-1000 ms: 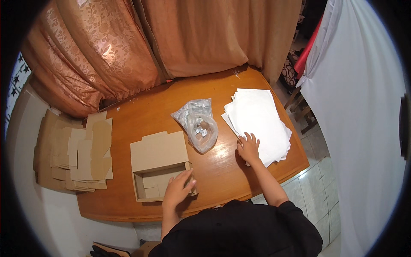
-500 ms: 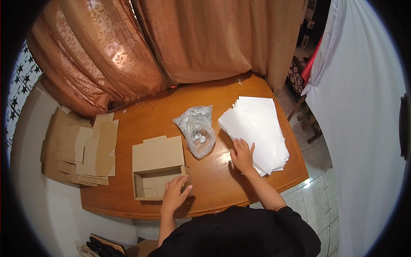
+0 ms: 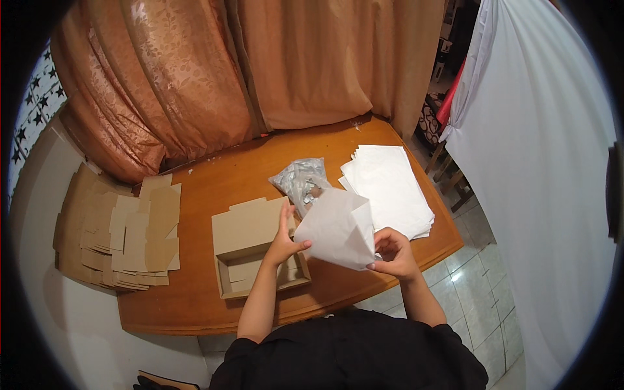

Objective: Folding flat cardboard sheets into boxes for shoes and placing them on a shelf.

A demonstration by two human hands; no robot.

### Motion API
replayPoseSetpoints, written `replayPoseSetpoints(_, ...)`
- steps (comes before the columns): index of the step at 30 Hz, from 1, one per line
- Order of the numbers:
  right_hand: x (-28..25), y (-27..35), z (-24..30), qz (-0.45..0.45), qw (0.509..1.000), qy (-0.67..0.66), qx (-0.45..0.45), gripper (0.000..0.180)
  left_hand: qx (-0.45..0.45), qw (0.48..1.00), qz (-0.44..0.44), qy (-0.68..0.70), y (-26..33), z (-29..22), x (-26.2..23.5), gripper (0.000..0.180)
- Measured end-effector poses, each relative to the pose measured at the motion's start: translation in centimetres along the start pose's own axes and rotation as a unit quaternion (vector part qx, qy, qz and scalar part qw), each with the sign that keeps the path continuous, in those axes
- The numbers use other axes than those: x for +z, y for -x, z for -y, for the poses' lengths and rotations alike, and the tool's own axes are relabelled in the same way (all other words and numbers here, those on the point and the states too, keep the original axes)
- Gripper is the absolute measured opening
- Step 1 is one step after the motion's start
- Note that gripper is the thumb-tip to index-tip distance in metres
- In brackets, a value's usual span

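Note:
A white sheet of paper, bent with a raised crease toward its right side, is held up in front of me. My right hand pinches its lower right corner between thumb and fingers. At the sheet's left edge is my left hand, fingers stretched upward and apart, its thumb against the paper. Below that hand stands an open cardboard box with its lid folded back. The sheet partly covers a clear plastic bag of small silvery pieces. A stack of white paper lies at the right.
Flat cardboard pieces are piled at the left of the wooden table, against the wall. Brown curtains hang along the far edge. A white cloth hangs at the right, beyond the tiled floor.
A sheet has come off the stack and up toward me, held by my right hand. My left hand has risen from the box to the sheet's edge. The view has shifted slightly.

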State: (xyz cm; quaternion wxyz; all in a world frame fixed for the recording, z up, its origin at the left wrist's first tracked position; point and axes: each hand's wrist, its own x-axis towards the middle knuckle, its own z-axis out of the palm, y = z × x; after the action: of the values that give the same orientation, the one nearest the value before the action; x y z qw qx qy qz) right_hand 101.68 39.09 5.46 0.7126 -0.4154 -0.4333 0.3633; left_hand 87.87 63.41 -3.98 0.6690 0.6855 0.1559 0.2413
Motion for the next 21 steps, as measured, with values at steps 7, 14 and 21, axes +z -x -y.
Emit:
replayPoseSetpoints(7,5.7,1.9,-1.0,-0.067,0.997,-0.021,-0.018,0.054,-0.087,0.962,0.164,0.198,5.6,-2.4,-3.6,0.076)
replayPoseSetpoints(14,12.6,0.9,-4.0,-0.233,0.971,0.054,0.013,0.06,0.004,0.992,-0.043,0.122,12.5,-6.0,-8.0,0.079)
replayPoseSetpoints(21,14.7,-1.1,-9.2,-0.249,0.961,0.105,0.056,0.024,0.032,0.987,-0.116,0.104,16.5,-5.9,-12.2,0.074)
